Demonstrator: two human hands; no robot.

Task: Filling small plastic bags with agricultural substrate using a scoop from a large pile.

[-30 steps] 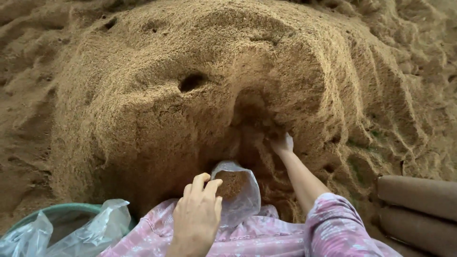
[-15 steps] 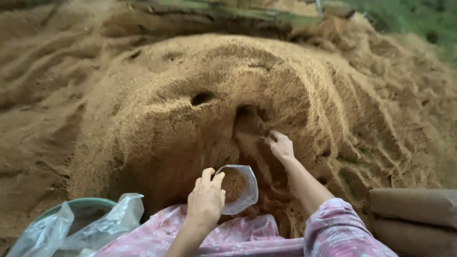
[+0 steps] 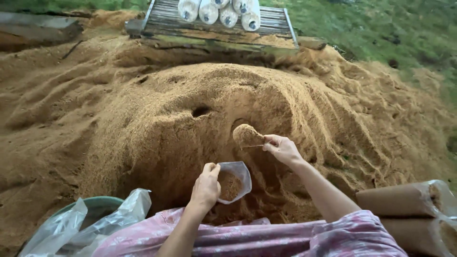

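Sawdust scoop (image 3: 247,135) in right hand (image 3: 282,148), above bag (image 3: 233,182)

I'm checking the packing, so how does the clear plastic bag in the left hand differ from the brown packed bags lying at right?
The clear plastic bag is held upright, mouth open, partly filled; the brown packed bags lie sideways, stuffed full into firm cylinders. The left hand grips the first; nothing touches the others. Both hold brown sawdust-like material.

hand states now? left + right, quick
Left hand: closed on the rim of a clear bag, partly filled with sawdust.
Right hand: closed on a scoop heaped with sawdust, above the bag.
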